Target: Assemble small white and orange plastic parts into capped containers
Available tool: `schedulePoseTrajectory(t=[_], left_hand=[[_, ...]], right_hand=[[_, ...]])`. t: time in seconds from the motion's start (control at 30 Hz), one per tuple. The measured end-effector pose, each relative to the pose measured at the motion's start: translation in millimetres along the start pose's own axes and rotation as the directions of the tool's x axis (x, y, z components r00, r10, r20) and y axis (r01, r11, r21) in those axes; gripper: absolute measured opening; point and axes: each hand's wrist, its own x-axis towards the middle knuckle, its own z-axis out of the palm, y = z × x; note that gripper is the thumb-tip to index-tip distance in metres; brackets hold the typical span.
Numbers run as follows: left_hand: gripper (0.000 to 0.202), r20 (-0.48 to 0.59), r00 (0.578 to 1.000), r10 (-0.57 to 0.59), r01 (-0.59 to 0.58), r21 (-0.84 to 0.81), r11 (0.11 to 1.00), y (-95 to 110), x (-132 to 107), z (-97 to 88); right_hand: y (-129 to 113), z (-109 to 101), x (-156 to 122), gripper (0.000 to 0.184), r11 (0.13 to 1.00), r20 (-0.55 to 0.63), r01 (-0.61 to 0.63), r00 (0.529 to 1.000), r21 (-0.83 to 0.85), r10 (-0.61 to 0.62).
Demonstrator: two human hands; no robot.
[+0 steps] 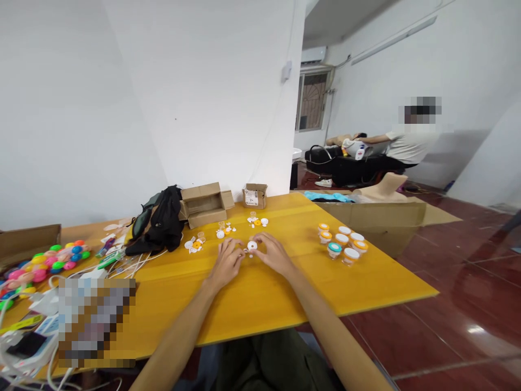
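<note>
Both my hands rest on the yellow table point(260, 304), fingertips meeting around a small white round part point(252, 245). My left hand point(226, 263) lies knuckles up, its fingers curled toward the part. My right hand point(273, 252) pinches the part from the right with thumb and forefinger. Small white and orange pieces point(255, 221) lie scattered just beyond my fingers, with more pieces point(194, 244) to the left. A cluster of small capped jars point(342, 243) with orange, white and teal lids stands to the right of my right hand.
An open cardboard box point(205, 204) and a smaller box point(255, 195) sit at the table's far edge beside a black bag point(160, 222). Coloured balls point(44, 262) and white cables point(24, 347) fill the left end. A large carton point(378, 217) stands right; a person point(407, 145) sits far back.
</note>
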Motion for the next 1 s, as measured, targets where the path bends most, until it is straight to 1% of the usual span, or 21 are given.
schedulePoseTrajectory(t=[0.07, 0.17, 0.47, 0.57, 0.7, 0.83, 0.9, 1.0], left_hand=[[0.021, 0.037, 0.999, 0.022, -0.023, 0.021, 1.000, 2, 2, 3.0], [0.022, 0.067, 0.997, 0.033, -0.035, 0.042, 0.998, 3, 2, 4.9], [0.017, 0.071, 0.997, -0.014, 0.015, -0.017, 1.000, 0, 0, 4.2], [0.021, 0.074, 0.997, -0.016, 0.018, -0.032, 0.999, -1, -2, -0.3], [0.026, 0.089, 0.996, -0.030, 0.032, -0.023, 0.999, -5, -6, -12.0], [0.018, 0.101, 0.994, -0.041, 0.041, -0.001, 0.999, -10, -8, -19.8], [0.013, 0.110, 0.993, -0.035, 0.036, -0.002, 0.999, -11, -8, -19.7], [0.012, 0.125, 0.991, -0.036, 0.040, -0.028, 0.999, -9, -7, -16.3]], right_hand=[[-2, 0, 1, 0.010, 1.000, -0.028, -0.010, 1.000, 0.012, 0.011], [-4, -1, 2, 0.009, 0.999, -0.036, -0.025, 0.999, 0.040, 0.027], [-3, 1, 3, 0.009, 0.993, -0.064, -0.067, 0.995, 0.098, 0.073], [-1, 2, 3, 0.009, 0.992, -0.065, -0.075, 0.995, 0.106, 0.082], [0, 5, 3, 0.012, 0.990, -0.042, -0.082, 0.995, 0.112, 0.087], [0, 6, 2, 0.013, 0.991, -0.007, -0.079, 0.997, 0.109, 0.080], [0, 6, 2, 0.013, 0.991, -0.003, -0.079, 0.997, 0.108, 0.080], [0, 6, 2, 0.013, 0.990, 0.004, -0.082, 0.997, 0.114, 0.082]])
